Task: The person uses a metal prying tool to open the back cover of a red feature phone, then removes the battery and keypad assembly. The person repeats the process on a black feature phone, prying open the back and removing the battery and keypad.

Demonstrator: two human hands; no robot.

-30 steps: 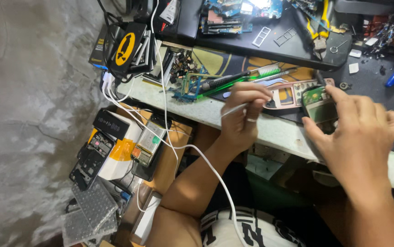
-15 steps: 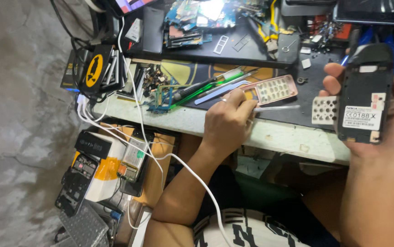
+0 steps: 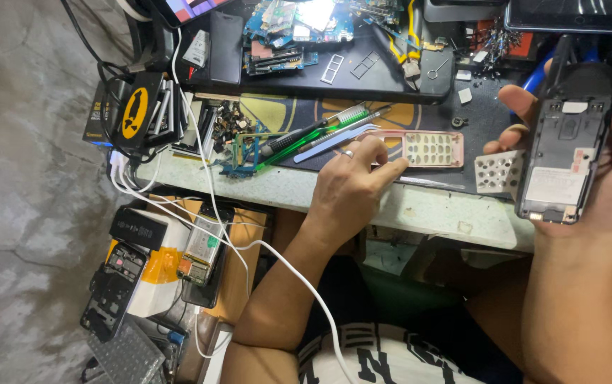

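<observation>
Open-backed black phone [image 3: 565, 153] held upright; pink keypad frame [image 3: 430, 148] lies flat.

I saw the right hand [image 3: 604, 163] held up at the right of the scene, gripping a black phone body [image 3: 565, 153] with its back cover off and the open back facing the camera. The left hand [image 3: 352, 186] rested on the near edge of the workbench [image 3: 434, 213], its fingers [image 3: 384, 171] touching the pink keypad frame [image 3: 430, 148] lying flat on the dark mat [image 3: 363, 117]. A white keypad membrane [image 3: 498, 173] lay just right of the frame, beside the phone. A green-handled tool [image 3: 306, 139] and tweezers [image 3: 334, 142] lay left of the frame. Circuit boards [image 3: 285, 35] sat at the far side. White cables [image 3: 199, 178] hung off the left edge.
</observation>
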